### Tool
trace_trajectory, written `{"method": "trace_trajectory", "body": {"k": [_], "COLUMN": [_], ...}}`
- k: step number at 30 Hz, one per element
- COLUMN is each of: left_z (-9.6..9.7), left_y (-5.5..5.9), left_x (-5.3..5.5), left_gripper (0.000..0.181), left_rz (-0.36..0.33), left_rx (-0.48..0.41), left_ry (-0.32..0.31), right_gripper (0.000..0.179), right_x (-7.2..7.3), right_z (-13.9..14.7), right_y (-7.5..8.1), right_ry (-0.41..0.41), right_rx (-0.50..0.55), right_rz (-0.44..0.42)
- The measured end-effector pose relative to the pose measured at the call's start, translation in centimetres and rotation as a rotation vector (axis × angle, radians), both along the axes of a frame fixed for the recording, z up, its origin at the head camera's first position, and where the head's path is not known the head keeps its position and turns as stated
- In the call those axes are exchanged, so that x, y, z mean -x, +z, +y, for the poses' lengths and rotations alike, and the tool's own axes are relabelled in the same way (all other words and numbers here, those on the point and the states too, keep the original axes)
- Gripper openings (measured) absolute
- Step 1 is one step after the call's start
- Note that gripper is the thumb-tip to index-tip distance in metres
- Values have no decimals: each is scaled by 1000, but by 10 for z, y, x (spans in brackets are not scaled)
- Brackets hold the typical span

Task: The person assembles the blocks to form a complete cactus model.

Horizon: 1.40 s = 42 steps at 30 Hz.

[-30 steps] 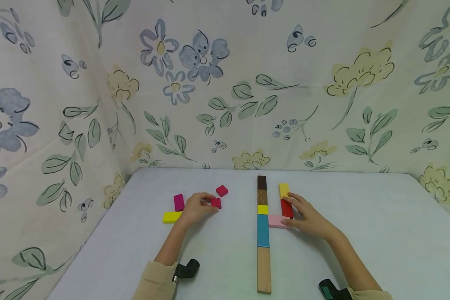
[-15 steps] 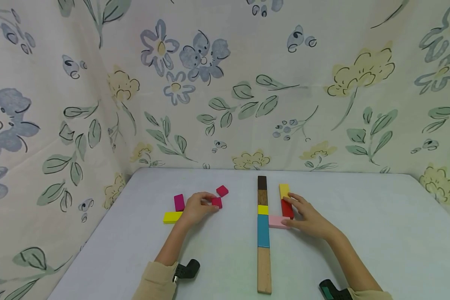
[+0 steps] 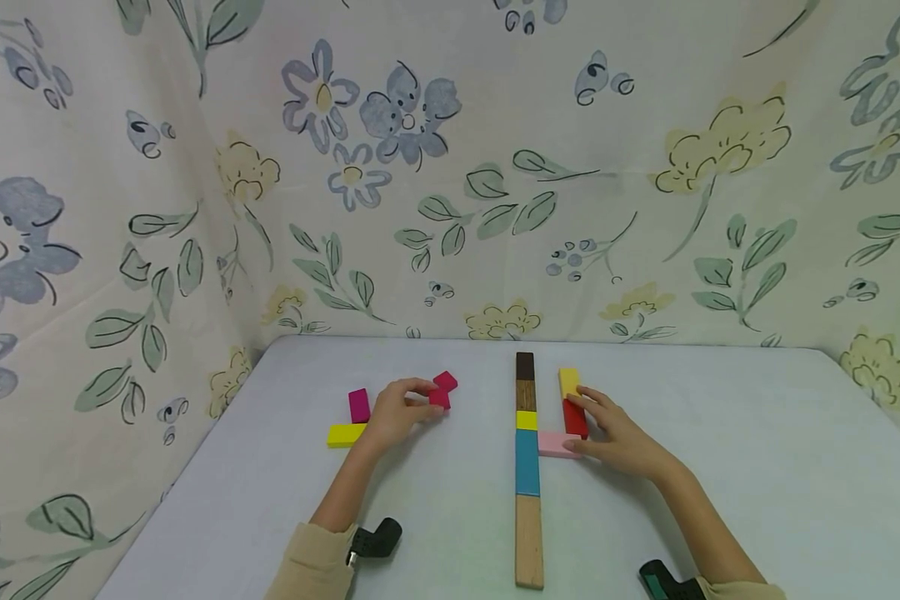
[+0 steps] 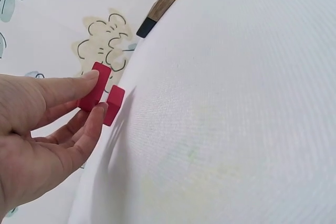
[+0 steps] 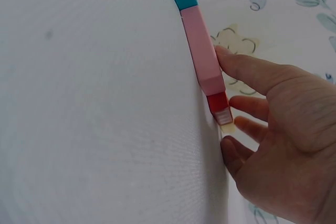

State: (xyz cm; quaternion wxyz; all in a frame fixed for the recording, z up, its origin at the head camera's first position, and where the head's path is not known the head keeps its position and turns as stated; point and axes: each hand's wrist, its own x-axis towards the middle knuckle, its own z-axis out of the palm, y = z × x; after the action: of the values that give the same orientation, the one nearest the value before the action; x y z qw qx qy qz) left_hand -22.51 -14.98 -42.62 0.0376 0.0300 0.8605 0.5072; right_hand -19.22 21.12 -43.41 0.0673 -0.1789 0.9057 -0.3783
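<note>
My left hand pinches a pinkish-red block between thumb and fingertips. Right behind it lies a second pinkish-red block, which the held one overlaps in the head view; the left wrist view shows a narrow gap between the held block and its neighbour. On the other side, my right hand rests over a pink block and a red block. Its thumb touches the pink block, and its other fingers extend to the red one, with a yellow block at the far end.
A straight row runs down the middle: a dark brown block, a brown one, a small yellow one, a blue one and a long wooden one. Near my left wrist lie a magenta block and a yellow block.
My left hand has moved slightly away and to the right, bringing its pinkish-red block up close to the second one. The right hand has stayed in place.
</note>
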Motion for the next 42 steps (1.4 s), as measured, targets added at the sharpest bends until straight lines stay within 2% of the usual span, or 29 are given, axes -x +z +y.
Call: {"method": "trace_trajectory", "body": {"k": [8,15,28,42], "left_z": [5,8,25,50], "left_y": [5,7,19,28], "left_x": [3,9,21,43], "left_gripper": [36,37,38,35], "left_rz": [21,36,83,100], "left_rx": [-23,-26,-16,-32], "left_ry": [-9,-17,-39,-77], "right_gripper": [79,79,78,79], "right_x": [0,1,0,0], "right_z": [1,2,1,2], "right_y": [0,-1,1,2], "right_ry": [-1,6,4,0], "right_rx": [3,2,1,-20], "right_rz": [5,15,6,15]}}
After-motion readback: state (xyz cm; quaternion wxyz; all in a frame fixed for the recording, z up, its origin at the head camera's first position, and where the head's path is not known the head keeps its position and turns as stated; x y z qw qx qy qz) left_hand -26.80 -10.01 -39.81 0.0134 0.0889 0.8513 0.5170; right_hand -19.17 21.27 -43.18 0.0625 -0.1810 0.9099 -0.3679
